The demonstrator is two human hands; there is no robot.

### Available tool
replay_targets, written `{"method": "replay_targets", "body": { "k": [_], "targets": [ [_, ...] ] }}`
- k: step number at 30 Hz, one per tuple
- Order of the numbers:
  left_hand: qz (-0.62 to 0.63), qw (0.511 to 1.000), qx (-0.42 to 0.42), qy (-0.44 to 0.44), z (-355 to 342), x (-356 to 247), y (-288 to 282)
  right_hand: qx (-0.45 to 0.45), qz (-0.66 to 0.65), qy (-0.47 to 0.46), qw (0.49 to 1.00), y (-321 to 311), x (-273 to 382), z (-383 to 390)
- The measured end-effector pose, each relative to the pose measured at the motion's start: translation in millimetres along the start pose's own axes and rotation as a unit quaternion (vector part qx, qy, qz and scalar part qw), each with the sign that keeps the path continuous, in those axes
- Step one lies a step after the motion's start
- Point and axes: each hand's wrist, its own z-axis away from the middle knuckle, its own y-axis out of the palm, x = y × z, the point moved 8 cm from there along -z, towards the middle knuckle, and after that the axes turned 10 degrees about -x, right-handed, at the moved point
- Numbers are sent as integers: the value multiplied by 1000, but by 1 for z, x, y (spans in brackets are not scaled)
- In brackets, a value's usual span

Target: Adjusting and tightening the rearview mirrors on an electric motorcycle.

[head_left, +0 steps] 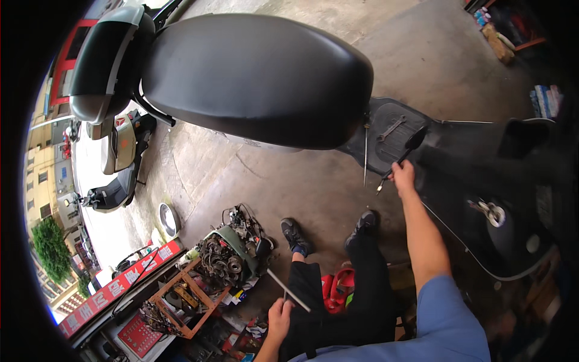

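Head view: R hand (404,176) closed round black stalk (415,140), wide dark end just beyond grip, shiny tip free, just left of & below it.
L hand (279,320): fist round stem of metal T-bar (288,290), crosspiece just past grip.
Footboard (377,158): beyond R grip; spanner (392,129) lies on it.
Thin rod (365,154): left of R grip, by seat (259,78) edge.
Progress: prob. midway; tools out, seat on, stalk tip unfastened; exact amt done/left, can't tell.

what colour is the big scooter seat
The seat is plain black; it shows best in the head view.
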Motion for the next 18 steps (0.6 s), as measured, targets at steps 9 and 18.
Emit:
{"method": "replay_targets", "body": {
  "k": [9, 18],
  "targets": [
    [207, 973, 63, 80, 0, -213, -19, 232, -330, -17, 915, -23, 210, 291],
    [215, 870, 425, 127, 52, -326, -64, 196, -413, -109, 883, -65, 346, 412]
  ]
}}
